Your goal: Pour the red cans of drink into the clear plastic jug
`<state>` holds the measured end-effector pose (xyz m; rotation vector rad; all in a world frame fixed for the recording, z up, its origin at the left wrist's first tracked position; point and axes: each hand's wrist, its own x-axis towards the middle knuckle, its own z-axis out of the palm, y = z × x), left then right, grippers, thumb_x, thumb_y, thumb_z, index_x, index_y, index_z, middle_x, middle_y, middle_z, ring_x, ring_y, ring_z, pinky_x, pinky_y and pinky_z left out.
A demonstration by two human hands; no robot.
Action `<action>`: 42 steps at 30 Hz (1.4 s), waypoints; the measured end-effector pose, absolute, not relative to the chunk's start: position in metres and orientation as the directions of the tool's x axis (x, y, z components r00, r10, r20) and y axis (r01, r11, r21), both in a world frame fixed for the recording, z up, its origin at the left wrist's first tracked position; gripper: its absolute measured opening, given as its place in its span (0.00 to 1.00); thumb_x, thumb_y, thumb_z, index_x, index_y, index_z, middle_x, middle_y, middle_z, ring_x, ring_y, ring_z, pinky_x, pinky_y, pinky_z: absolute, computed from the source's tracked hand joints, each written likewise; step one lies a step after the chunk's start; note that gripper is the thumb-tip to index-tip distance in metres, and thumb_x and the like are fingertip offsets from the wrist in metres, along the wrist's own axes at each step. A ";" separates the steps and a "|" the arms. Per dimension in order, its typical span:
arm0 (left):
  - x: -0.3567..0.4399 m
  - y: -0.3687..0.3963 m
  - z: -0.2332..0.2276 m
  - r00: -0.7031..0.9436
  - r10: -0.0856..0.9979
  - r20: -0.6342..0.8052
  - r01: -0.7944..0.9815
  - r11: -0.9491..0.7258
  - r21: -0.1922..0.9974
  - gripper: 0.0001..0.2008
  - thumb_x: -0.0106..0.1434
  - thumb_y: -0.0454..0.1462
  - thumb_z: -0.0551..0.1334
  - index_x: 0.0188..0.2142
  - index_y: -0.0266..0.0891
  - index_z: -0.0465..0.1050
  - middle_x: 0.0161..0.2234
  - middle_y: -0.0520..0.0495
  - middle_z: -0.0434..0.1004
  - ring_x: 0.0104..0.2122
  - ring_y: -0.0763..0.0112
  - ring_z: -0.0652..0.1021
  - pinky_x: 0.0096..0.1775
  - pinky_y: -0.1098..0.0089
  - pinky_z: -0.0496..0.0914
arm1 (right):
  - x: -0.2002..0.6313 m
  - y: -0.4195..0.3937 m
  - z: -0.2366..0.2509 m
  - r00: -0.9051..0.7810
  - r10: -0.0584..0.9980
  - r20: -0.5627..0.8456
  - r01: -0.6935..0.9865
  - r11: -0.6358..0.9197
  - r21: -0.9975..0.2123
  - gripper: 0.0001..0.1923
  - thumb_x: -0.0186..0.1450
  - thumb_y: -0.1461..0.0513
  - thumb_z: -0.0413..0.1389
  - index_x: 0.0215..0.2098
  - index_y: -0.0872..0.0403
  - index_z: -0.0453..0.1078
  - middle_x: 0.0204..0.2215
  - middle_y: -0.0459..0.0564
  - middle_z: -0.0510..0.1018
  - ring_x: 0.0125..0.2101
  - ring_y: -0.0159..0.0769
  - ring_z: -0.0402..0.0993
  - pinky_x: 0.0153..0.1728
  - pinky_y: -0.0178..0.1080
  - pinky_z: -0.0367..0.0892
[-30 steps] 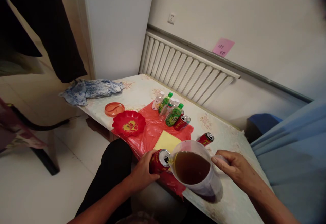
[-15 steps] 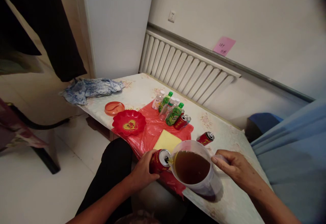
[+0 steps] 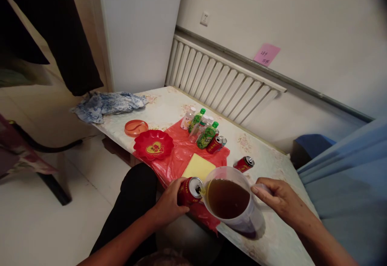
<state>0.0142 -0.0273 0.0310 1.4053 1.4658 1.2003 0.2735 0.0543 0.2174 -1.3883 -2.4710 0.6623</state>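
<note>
My left hand is wrapped round a red drink can, its open top tilted toward the right. Gripped by its handle, a clear plastic pitcher of brown liquid leans left in my right hand. The pitcher's spout meets the can's opening, and a thin yellowish stream shows there. Just behind the can lies a yellow cloth on a red plastic sheet. A second red can lies behind the pitcher, on the floral tabletop.
Several bottles, among them a green-labelled bottle, stand with more cans at the back of the sheet. A red scalloped plate and an orange dish sit left. Blue patterned fabric lies beyond; a blue curtain hangs right.
Almost nothing differs. Both hands keep their grips, and the pitcher and can hold nearly the same tilt with liquid at the spout.
</note>
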 end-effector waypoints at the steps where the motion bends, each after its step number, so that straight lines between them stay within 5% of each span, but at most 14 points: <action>1: 0.014 -0.027 0.031 -0.101 0.991 0.083 0.275 -0.053 0.960 0.37 0.43 0.27 0.65 0.55 0.43 0.62 0.54 0.44 0.69 0.55 0.55 0.69 0.58 0.55 0.63 | 0.273 0.054 0.217 -0.525 0.851 -0.022 0.748 0.449 -0.489 0.24 0.61 0.46 0.51 0.17 0.52 0.54 0.16 0.40 0.53 0.20 0.28 0.48 0.20 0.33 0.51; 42: 0.012 -0.027 0.023 -0.063 0.994 0.094 0.301 -0.071 0.951 0.37 0.43 0.27 0.65 0.55 0.40 0.61 0.54 0.43 0.68 0.55 0.56 0.69 0.58 0.58 0.62 | 0.272 0.055 0.217 -0.512 0.853 -0.104 0.784 0.414 -0.462 0.23 0.61 0.46 0.48 0.18 0.52 0.53 0.18 0.41 0.51 0.21 0.29 0.48 0.22 0.34 0.48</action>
